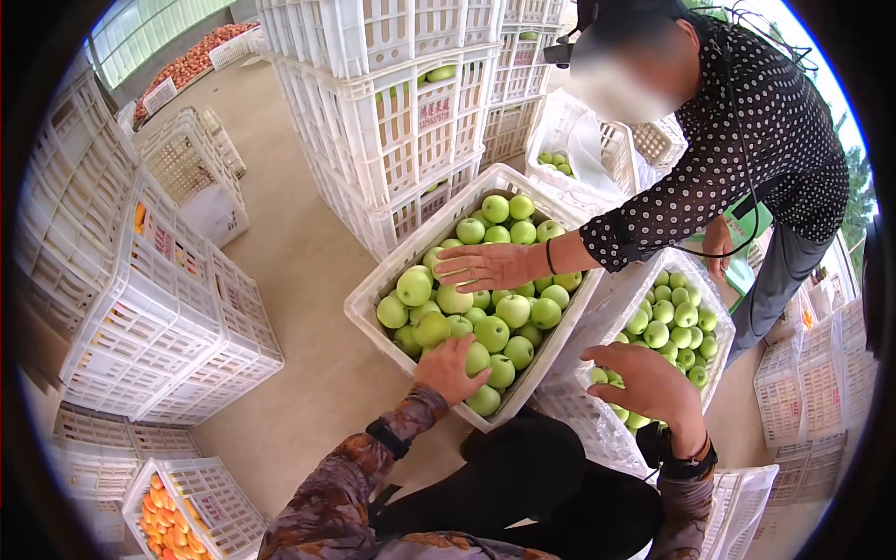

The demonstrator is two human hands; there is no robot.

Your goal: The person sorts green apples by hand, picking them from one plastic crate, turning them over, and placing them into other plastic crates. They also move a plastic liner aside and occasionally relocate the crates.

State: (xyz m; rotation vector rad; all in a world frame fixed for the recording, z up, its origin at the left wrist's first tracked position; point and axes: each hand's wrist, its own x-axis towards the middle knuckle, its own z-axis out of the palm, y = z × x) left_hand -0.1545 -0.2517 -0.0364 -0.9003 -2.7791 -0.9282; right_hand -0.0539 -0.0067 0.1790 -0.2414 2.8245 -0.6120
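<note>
A white plastic crate [373, 303] full of green apples [492, 331] stands in front of me. My left hand [448, 369] rests at its near left side, fingers apart and touching the apples, holding none that I can see. My right hand [653, 381] hovers, fingers spread with nothing in them, over a second crate [723, 359] on the right. Clear plastic film lines this crate, and smaller-looking green apples [674, 313] lie in it. Another person's hand [495, 266] stretches flat across the apples in the first crate.
A co-worker in a dotted shirt [747, 140] leans in from the right. Tall stacks of white crates stand ahead [401, 121] and at left [159, 317]. A crate of orange fruit [168, 523] sits lower left. Red fruit [196, 61] is heaped far back.
</note>
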